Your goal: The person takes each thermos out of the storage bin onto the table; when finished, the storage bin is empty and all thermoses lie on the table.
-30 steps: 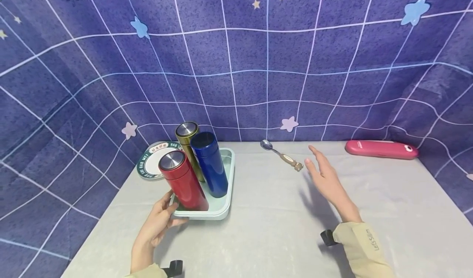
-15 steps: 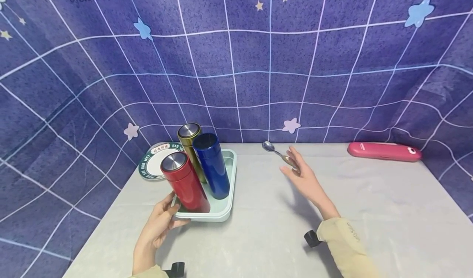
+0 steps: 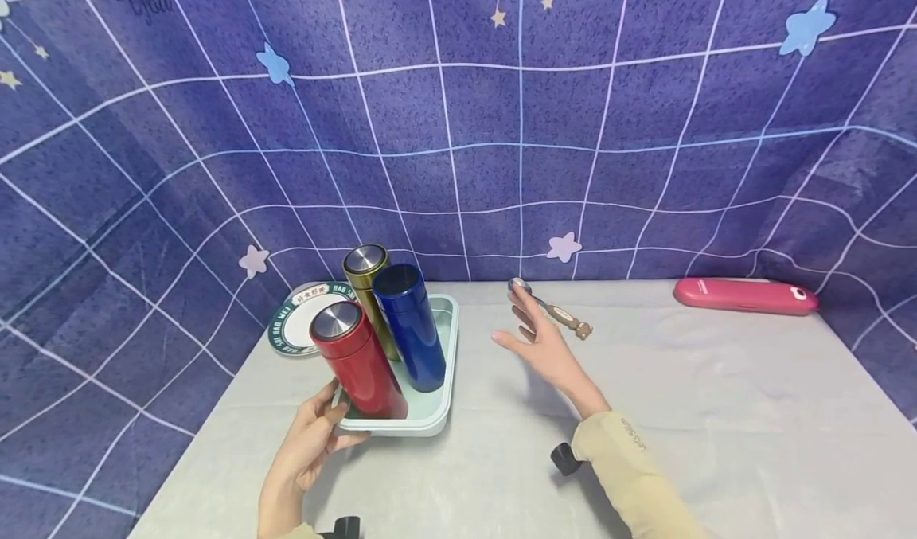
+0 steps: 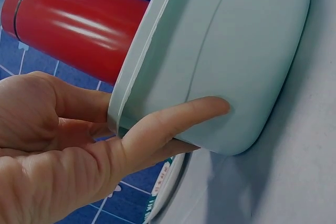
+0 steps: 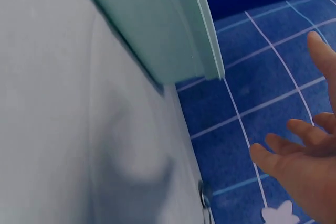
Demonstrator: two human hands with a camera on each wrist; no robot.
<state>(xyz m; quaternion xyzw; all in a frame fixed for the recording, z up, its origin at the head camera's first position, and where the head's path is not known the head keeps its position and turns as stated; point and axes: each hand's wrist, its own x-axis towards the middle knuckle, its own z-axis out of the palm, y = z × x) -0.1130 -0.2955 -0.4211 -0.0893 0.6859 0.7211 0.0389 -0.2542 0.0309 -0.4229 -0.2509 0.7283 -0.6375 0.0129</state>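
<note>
My left hand grips the near left corner of a pale green tray. In the left wrist view, its fingers lie along the outer wall of the tray, and part of the hand is at the rim. Three flasks stand in the tray: a red flask at the front, a blue flask at the right and a gold flask behind, partly hidden. My right hand hovers with nothing in it, fingers spread, between the tray and a spoon. A fingertip overlaps the spoon's bowl in the head view.
A plate with a green lettered rim lies at the back left, partly behind the flasks. Far right along the back lies a long pink case. A blue gridded cloth hangs behind the pale table.
My right hand has moved left, from the right of the spoon across its handle toward the tray. The spoon stays on the table. My left hand keeps its grip on the tray.
</note>
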